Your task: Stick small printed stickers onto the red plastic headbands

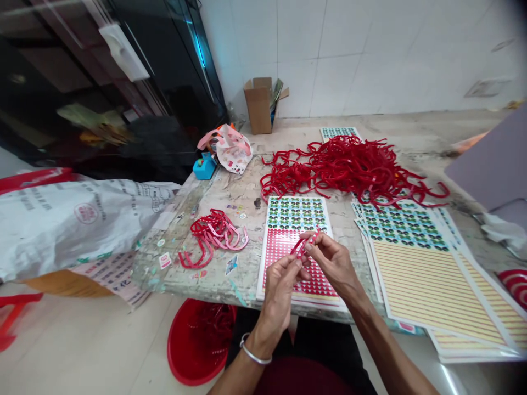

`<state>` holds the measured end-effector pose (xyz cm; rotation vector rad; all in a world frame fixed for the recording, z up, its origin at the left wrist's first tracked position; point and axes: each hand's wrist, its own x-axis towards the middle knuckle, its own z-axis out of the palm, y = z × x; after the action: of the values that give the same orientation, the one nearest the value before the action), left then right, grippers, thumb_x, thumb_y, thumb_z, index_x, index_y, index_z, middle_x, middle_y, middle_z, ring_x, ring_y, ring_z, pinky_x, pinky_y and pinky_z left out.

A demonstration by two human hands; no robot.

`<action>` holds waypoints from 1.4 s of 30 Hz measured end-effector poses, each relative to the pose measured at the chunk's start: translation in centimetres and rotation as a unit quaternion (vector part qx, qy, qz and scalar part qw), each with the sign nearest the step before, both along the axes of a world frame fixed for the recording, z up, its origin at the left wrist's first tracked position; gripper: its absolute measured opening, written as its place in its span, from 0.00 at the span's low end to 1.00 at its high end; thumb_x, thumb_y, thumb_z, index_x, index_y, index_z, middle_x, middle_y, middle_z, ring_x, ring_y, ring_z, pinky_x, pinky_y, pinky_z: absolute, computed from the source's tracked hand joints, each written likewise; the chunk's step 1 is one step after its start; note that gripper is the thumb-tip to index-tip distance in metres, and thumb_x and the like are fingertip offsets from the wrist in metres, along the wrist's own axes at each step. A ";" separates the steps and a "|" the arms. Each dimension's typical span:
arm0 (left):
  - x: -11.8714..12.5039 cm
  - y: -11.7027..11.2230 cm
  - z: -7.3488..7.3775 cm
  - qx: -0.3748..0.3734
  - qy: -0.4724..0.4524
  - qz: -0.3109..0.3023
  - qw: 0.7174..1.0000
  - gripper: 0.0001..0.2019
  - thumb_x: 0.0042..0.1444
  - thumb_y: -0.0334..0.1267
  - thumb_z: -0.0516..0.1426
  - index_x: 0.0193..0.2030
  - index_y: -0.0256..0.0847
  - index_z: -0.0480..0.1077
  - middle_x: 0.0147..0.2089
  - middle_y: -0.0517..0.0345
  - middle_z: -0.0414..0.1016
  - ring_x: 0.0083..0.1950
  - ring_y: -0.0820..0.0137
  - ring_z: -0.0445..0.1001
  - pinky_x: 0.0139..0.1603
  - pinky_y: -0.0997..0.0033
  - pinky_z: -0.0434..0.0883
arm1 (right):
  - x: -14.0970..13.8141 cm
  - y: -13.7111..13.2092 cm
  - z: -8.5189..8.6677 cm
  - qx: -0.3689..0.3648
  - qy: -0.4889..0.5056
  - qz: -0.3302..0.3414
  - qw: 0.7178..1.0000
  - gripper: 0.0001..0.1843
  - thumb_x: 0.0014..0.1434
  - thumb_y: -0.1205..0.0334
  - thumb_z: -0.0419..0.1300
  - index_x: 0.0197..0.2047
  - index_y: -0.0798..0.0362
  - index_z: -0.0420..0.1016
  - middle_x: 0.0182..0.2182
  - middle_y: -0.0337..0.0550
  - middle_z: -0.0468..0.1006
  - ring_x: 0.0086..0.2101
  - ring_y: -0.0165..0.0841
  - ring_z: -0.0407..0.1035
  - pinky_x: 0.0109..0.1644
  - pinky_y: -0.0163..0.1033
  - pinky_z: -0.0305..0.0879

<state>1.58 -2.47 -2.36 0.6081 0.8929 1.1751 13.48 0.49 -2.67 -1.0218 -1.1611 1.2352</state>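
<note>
My left hand, with a silver bangle on its wrist, and my right hand both pinch a red plastic headband above a sticker sheet printed with green-and-black shapes and pink hearts. Further up the table lies a large tangled heap of red headbands. A smaller pile of red headbands with pink trim sits left of my hands. To the right, a stack of sticker sheets with yellow stripes overhangs the table edge.
The stained worktable holds a blue box and a pink plastic bag. A cardboard box stands against the tiled wall. A white woven sack lies at left, and a red basket sits on the floor.
</note>
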 end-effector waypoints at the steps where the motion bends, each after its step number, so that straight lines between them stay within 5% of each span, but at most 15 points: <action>1: 0.0 0.0 0.0 0.001 0.001 0.000 1.000 0.05 0.52 0.35 0.58 0.31 0.35 0.71 0.24 0.59 0.71 0.28 0.75 0.68 0.39 0.74 0.64 | 0.0 0.0 0.0 -0.001 0.000 -0.005 1.000 0.08 0.54 0.57 0.59 0.30 0.52 0.67 0.42 0.44 0.71 0.28 0.26 0.66 0.30 0.34 0.68; 24: 0.1 0.0 -0.6 0.001 0.014 0.000 1.000 0.06 0.52 0.36 0.58 0.32 0.35 0.72 0.30 0.56 0.74 0.28 0.76 0.69 0.38 0.73 0.65 | -0.3 -0.3 -0.6 -0.033 0.016 -0.022 0.999 0.12 0.51 0.56 0.62 0.29 0.52 0.63 0.43 0.45 0.71 0.24 0.26 0.68 0.28 0.35 0.68; 42: -0.2 0.1 -1.0 -0.018 0.027 -0.023 0.999 0.06 0.50 0.37 0.59 0.32 0.37 0.71 0.24 0.62 0.69 0.25 0.77 0.67 0.31 0.75 0.62 | -0.2 -0.7 -1.2 0.074 -0.143 -0.049 0.986 0.04 0.56 0.62 0.57 0.30 0.52 0.68 0.42 0.46 0.69 0.36 0.33 0.69 0.35 0.38 0.71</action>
<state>1.41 -2.42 -3.39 0.6313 0.9399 1.1038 13.31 -0.17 -3.86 -1.1547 -1.3832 0.9303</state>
